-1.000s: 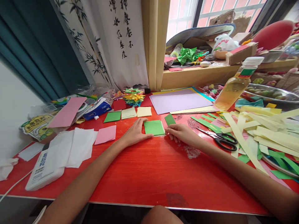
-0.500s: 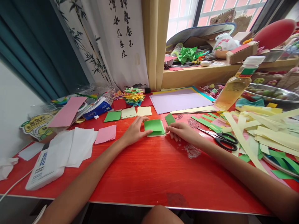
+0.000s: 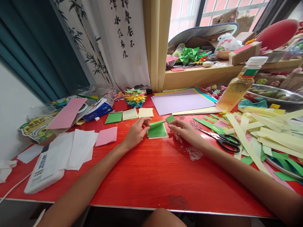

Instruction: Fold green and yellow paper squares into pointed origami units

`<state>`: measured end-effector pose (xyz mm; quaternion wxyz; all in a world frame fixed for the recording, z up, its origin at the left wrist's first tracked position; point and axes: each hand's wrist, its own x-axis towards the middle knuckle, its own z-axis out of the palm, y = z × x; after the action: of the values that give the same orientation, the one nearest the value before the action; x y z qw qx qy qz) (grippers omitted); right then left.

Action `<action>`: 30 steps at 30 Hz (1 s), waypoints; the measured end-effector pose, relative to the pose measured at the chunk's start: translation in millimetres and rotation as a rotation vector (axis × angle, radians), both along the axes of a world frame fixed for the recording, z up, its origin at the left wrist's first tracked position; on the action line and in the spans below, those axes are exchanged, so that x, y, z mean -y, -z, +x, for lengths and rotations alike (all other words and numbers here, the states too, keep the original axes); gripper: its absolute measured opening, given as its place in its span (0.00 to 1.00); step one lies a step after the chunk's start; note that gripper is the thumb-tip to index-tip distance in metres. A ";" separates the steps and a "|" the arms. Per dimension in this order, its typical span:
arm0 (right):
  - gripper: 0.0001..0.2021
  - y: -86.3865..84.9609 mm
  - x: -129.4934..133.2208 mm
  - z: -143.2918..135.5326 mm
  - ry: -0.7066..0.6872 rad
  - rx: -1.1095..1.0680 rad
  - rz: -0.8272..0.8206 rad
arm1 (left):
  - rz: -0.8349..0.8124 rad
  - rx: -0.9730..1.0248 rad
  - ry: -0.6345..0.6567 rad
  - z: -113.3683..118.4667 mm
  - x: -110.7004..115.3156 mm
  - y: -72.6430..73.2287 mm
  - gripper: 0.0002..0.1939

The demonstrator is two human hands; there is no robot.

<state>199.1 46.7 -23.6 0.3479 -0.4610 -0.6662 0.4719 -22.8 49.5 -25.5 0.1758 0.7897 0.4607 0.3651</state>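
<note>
On the red table before me lies a small stack of green and pale paper squares (image 3: 157,131). Its top green sheet (image 3: 156,124) is lifted and tilted, with its left edge between the thumb and fingers of my left hand (image 3: 137,132). Just right of the stack is my right hand (image 3: 186,130), fingers curved and a little apart, close to the sheet's right corner. A small green paper piece (image 3: 169,119) shows beyond its fingertips, partly hidden by them; it appears to lie on the table.
Black-handled scissors (image 3: 224,140) lie to the right, beside piled paper strips (image 3: 272,129) and a bottle (image 3: 239,85). Lilac sheets (image 3: 183,102) lie behind. Leftward are a green square (image 3: 114,118), cream squares (image 3: 130,114), a pink square (image 3: 106,136) and a tissue pack (image 3: 44,173).
The top green sheet has tilted up off the stack, its left edge in my left hand. My right hand has shifted slightly upward, covering more of the small green piece.
</note>
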 end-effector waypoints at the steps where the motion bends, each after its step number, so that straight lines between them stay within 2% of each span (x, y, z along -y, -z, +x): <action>1: 0.17 0.1 0.5 -0.3 0.025 -0.017 0.002 | -0.002 0.028 -0.014 1.0 1.3 -1.7 0.13; 5: 0.22 -0.6 2.8 -2.5 0.007 -0.072 -0.059 | 0.015 0.131 -0.043 4.5 6.3 -8.0 0.11; 8: 0.25 -2.0 4.5 -5.6 -0.065 -0.213 -0.169 | 0.146 0.118 0.002 7.2 11.0 -11.4 0.07; 11: 0.20 -4.1 5.7 -8.7 -0.085 -0.422 -0.257 | 0.296 0.009 0.115 10.4 16.7 -12.5 0.06; 14: 0.16 -6.7 6.3 -10.0 -0.069 -0.572 -0.322 | 0.340 -0.067 0.187 13.5 21.8 -11.9 0.06; 17: 0.15 -7.8 6.4 -9.7 -0.046 -0.634 -0.373 | 0.334 -0.086 0.215 15.2 24.4 -11.6 0.06; 21: 0.14 -5.1 5.6 -8.6 -0.051 -0.608 -0.379 | 0.255 -0.072 0.198 15.5 23.5 -12.4 0.06; 27: 0.14 -4.0 10.1 -8.9 -0.172 -0.526 -0.321 | 0.136 -0.022 0.088 18.6 23.2 -15.0 0.03; 30: 0.15 -6.3 14.2 -11.1 -0.227 -0.551 -0.337 | 0.076 0.010 0.094 21.6 25.8 -16.3 0.04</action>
<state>188.0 32.4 -17.3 0.3788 -0.2901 -0.5070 0.7179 -1.2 23.7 -9.2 0.1651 0.8145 0.4082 0.3778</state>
